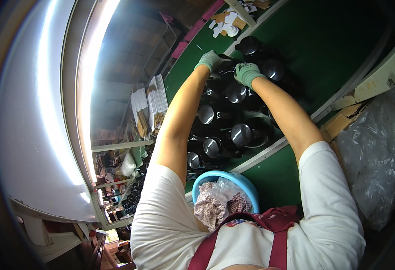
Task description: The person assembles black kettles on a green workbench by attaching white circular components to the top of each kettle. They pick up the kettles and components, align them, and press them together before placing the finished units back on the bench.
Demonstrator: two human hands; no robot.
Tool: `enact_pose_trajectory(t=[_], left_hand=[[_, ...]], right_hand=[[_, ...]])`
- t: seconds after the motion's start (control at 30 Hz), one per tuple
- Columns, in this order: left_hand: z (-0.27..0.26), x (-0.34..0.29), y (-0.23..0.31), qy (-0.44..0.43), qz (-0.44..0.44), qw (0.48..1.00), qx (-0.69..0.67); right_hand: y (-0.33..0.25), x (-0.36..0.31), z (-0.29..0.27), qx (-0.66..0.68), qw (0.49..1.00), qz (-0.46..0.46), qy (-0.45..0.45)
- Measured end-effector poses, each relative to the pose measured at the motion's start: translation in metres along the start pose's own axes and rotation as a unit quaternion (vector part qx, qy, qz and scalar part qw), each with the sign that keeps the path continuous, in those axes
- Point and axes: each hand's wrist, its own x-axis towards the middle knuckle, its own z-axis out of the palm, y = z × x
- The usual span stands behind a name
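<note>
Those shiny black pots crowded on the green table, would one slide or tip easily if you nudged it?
The black pots look glossy, with bright glare on their lids, so probably slippery; both the left hand and the right hand wear knit gloves. They seem rigid, not floppy. Packed close together on the green table, a nudged one would likely bump its neighbours rather than topple.

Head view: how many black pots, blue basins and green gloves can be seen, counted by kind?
Black pots with shiny lids: 7 countable
Blue basin: 1
Green gloves: 2, on left hand and right hand
Total: 10
</note>
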Motion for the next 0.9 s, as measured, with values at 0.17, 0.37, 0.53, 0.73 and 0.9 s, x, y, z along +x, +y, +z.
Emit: enact_pose_trajectory(t=[0.17,0.37,0.53,0.73,0.9], left_hand=[[-0.018,-0.044,0.050,0.120,0.087,0.973,0.179],[-0.025,-0.009,0.022,0.152,0.301,0.934,-0.115],[-0.013,-0.009,0.036,0.161,0.059,0.983,0.068],[-0.012,-0.028,0.030,0.034,0.230,0.960,0.157],[-0.003,-0.057,0.045,0.049,0.367,0.844,0.389]], right_hand=[[0.018,-0.001,-0.010,0.000,1.000,0.025,0.001],[0.010,0.001,-0.008,-0.002,1.000,0.025,-0.005],[0.012,0.000,-0.012,0.003,0.999,0.031,-0.007],[0.013,0.000,-0.015,-0.002,0.999,0.026,-0.030],[0.020,0.004,-0.012,-0.020,0.998,0.016,-0.050]])
